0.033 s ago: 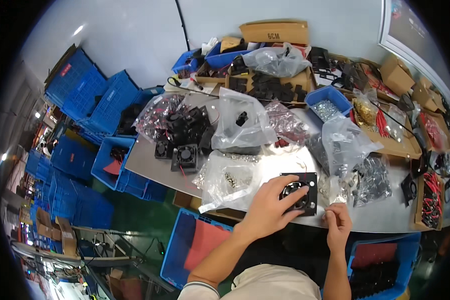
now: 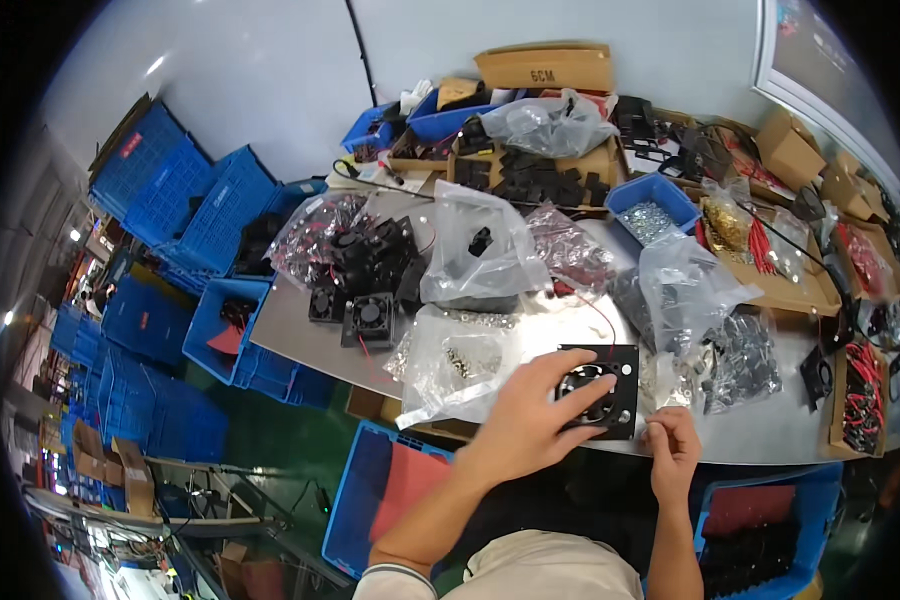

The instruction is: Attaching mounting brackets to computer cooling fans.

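Note:
My left hand point(image 2: 532, 418) lies over a black square cooling fan on a black plate point(image 2: 625, 392) at the table's front edge. Its thumb and fingers grip the fan, hiding part of the blades and the left side. A thin red wire rises from the fan's far side. Just right of the plate, my right hand point(image 2: 676, 447) is closed, thumb against fingertips; whatever it may hold is too small to make out. Beyond it lie a clear bag point(image 2: 682, 290) and a bag of dark metal parts point(image 2: 745, 360). Left of the fan sits an opened bag of small shiny hardware point(image 2: 457, 362).
More black fans point(image 2: 370, 318) are heaped at the table's left. A blue bin of screws point(image 2: 654, 207) stands toward the back, near a cardboard tray of black parts point(image 2: 540, 180). Blue crates point(image 2: 355, 500) flank me below the table's edge. Red-and-black wires fill a box point(image 2: 860, 400) at right.
The fan and its plate have shifted slightly right and toward me under my left hand. My right hand stays nearly where it was.

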`<state>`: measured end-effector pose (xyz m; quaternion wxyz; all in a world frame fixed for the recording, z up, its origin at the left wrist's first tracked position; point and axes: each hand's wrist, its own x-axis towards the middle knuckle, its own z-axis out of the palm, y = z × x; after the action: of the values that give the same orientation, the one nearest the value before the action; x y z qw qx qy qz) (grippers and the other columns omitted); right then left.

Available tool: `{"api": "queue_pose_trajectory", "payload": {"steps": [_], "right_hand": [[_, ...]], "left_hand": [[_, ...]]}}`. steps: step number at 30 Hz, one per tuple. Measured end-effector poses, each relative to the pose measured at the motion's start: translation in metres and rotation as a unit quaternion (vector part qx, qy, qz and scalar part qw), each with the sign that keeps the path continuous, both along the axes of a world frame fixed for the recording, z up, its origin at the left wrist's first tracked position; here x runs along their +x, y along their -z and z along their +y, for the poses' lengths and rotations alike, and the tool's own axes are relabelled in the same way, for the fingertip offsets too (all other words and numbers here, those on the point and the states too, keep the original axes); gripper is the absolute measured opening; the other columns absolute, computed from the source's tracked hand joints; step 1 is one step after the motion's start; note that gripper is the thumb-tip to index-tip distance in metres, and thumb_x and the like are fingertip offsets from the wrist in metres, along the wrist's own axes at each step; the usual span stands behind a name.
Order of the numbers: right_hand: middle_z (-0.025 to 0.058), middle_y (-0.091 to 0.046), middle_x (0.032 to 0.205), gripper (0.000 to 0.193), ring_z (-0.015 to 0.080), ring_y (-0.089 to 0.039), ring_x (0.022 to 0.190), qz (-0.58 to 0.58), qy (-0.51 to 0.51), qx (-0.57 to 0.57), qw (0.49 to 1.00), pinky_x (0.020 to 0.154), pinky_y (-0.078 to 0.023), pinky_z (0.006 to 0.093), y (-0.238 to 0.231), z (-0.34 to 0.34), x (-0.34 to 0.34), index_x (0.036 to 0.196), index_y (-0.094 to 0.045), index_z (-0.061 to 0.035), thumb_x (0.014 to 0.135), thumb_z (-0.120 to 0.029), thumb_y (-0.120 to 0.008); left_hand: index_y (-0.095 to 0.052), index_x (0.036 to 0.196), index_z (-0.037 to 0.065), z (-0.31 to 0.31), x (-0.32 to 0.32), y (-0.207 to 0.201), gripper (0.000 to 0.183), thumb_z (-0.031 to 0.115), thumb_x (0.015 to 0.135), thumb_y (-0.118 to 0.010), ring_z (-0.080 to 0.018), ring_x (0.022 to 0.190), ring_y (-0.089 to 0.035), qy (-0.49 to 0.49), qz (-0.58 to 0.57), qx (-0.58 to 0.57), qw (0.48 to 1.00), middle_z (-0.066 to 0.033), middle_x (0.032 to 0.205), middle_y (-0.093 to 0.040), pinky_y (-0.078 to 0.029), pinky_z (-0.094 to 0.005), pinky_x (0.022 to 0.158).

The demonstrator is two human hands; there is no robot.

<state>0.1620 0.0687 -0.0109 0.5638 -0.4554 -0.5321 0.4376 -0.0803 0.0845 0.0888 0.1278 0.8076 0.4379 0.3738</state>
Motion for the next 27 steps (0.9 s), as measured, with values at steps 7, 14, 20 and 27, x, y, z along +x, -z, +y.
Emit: {"api": "queue_pose_trajectory", "payload": {"steps": [7,14,20,27], "right_hand": [[0.0132,-0.066,0.092,0.004,0.0255,-0.063,0.076,-0.159,-0.015,0.097,0.982,0.065,-0.049,0.0342,-0.009,0.005,0.006,0.087,-0.069,-0.0018,0.083,-0.002,-0.069],[0.0083,-0.063,0.095,0.009,0.0227,-0.062,0.076,-0.104,-0.045,0.118,0.987,0.067,-0.050,0.0322,-0.008,0.003,0.000,0.094,-0.069,-0.0022,0.090,-0.011,-0.069],[0.0062,-0.064,0.093,0.009,0.0182,-0.062,0.077,-0.100,-0.047,0.097,0.989,0.068,-0.050,0.0312,-0.011,-0.003,0.004,0.095,-0.068,-0.0013,0.093,-0.010,-0.066],[0.0250,-0.056,0.132,0.096,0.0318,-0.058,0.119,0.250,-0.440,-0.519,0.689,0.101,-0.046,0.0442,0.012,-0.061,-0.102,0.151,-0.029,-0.0068,0.089,-0.080,-0.039]], "left_hand": [[-0.065,0.124,0.003,0.051,-0.105,-0.095,0.058,0.010,0.068,-0.080,-0.0326,0.118,-0.057,-0.186,0.065,0.062,0.979,-0.0172,0.128,-0.060,-0.043,-0.0395,0.103],[-0.058,0.135,0.006,0.102,-0.282,-0.054,0.062,0.008,0.075,-0.075,-0.0363,0.133,-0.045,-0.336,0.251,-0.003,0.908,-0.0192,0.146,-0.045,-0.035,-0.0421,0.111],[-0.052,0.142,0.008,0.117,-0.196,-0.076,0.050,0.011,0.093,-0.065,-0.0346,0.138,-0.040,-0.326,0.127,0.160,0.923,-0.0163,0.150,-0.042,-0.035,-0.0458,0.112],[-0.048,0.139,-0.002,0.087,-0.054,-0.117,0.043,0.013,0.100,-0.057,-0.0250,0.128,-0.051,-0.148,-0.462,0.181,0.855,-0.0123,0.137,-0.054,-0.044,-0.0358,0.099]]}}
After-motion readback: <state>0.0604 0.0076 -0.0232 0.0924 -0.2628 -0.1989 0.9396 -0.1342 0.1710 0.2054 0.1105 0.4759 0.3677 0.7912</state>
